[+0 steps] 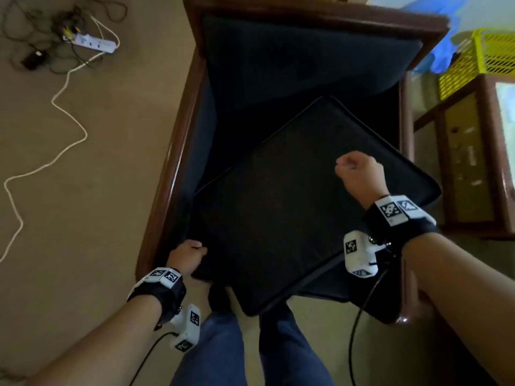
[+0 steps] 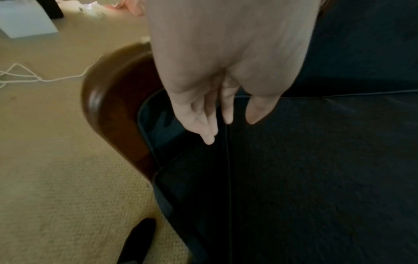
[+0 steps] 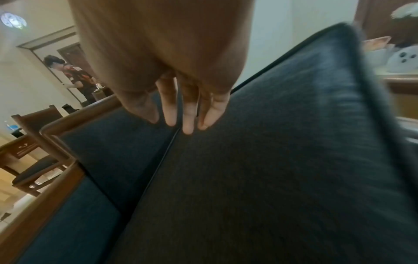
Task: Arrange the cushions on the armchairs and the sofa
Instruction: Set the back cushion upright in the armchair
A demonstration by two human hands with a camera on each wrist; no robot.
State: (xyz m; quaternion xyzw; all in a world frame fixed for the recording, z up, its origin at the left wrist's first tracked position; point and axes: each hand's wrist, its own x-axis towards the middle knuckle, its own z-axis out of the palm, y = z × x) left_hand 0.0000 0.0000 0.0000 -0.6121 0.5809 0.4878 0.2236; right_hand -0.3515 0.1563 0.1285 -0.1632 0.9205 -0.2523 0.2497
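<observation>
While the wooden-framed armchair [image 1: 178, 151] stands square to the person, its big dark seat cushion [image 1: 292, 207] lies skewed on the seat, turned roughly a quarter of the way round. One corner points toward the back cushion [image 1: 306, 59], another juts out over the right armrest, and the near corner overhangs the front edge above the person's feet. Its face looks close to square, so no long axis stands out; the diagonal running from back corner to near corner is what lines up with the chair.

To seat it well, I would say the cushion needs turning until its piped edges run parallel to the armrests, then a push back until its rear edge meets the back cushion. Swinging the right-hand corner inward first should stop it catching on the armrest.

From the head view, the left hand [image 1: 188, 256] is at the cushion's left corner by the armrest, fingers bent over the piped edge. The left wrist view shows fingers on both sides of that seam. Resting on the cushion's top face, the right hand [image 1: 358, 174] looks curled, though whether it pinches fabric or merely presses I cannot tell.
</observation>
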